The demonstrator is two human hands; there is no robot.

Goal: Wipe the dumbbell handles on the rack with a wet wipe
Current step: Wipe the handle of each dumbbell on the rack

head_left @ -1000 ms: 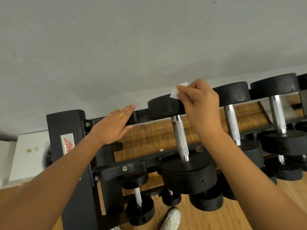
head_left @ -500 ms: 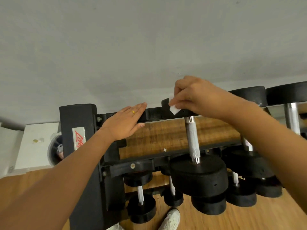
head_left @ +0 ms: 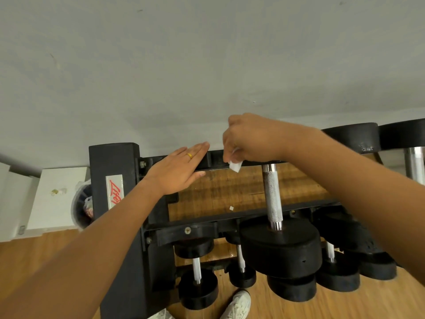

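While the left hand (head_left: 177,171) lies flat on the back rail of the rack (head_left: 115,180), fingers straight and together, the head view shows the right hand (head_left: 250,137) has swung left and lower. It pinches the wet wipe (head_left: 235,166) just left of the far end of the dumbbell handle (head_left: 272,194). Wiping looks about to begin. The knurled handle's long axis runs from the back rail toward the viewer.

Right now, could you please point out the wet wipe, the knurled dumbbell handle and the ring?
wet wipe (head_left: 235,166): head view, its exposed white corner.
dumbbell handle (head_left: 272,196): head view, middle of the knurled grip.
ring (head_left: 190,155): head view, the gold band's top.
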